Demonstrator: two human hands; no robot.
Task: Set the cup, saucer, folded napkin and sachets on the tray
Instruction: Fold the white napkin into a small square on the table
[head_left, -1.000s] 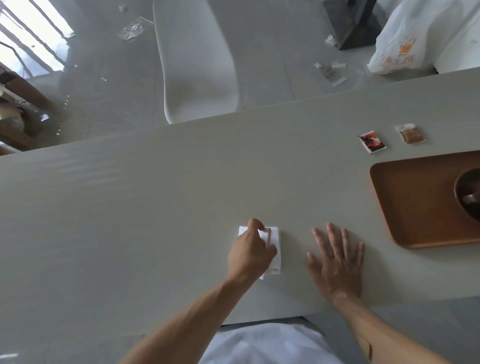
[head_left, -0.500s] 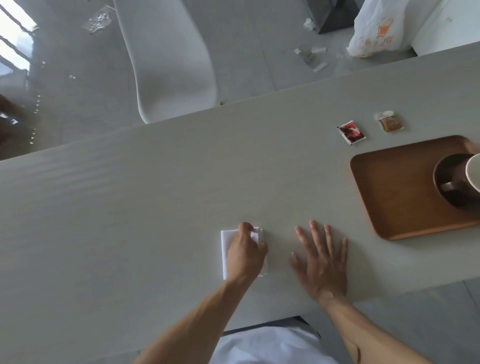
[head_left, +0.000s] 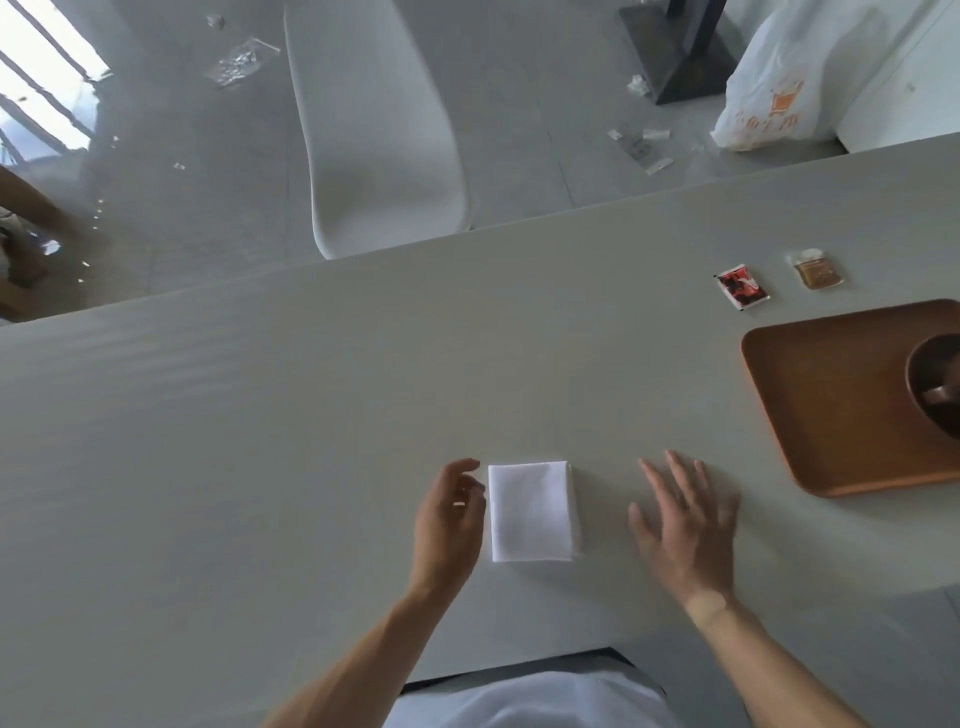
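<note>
A white folded napkin (head_left: 531, 512) lies flat on the grey table near its front edge. My left hand (head_left: 449, 519) hovers just left of it, fingers curled loosely and holding nothing. To the napkin's right my right hand (head_left: 683, 525) is open with fingers spread, low over the table. A brown wooden tray (head_left: 831, 400) sits at the right edge and carries a dark saucer (head_left: 935, 387), cut off by the frame; something brown rests on it. Beyond the tray lie a red sachet (head_left: 742, 286) and a brown sachet (head_left: 817, 269).
A white chair (head_left: 374, 130) stands on the far side of the table (head_left: 260, 415). A white plastic bag (head_left: 779, 88) and scraps of paper lie on the floor at the back right. The table's near edge runs just below my hands.
My left hand has lifted off the napkin and moved to its left side, so the whole folded napkin now shows. My right hand stays open beside it.
</note>
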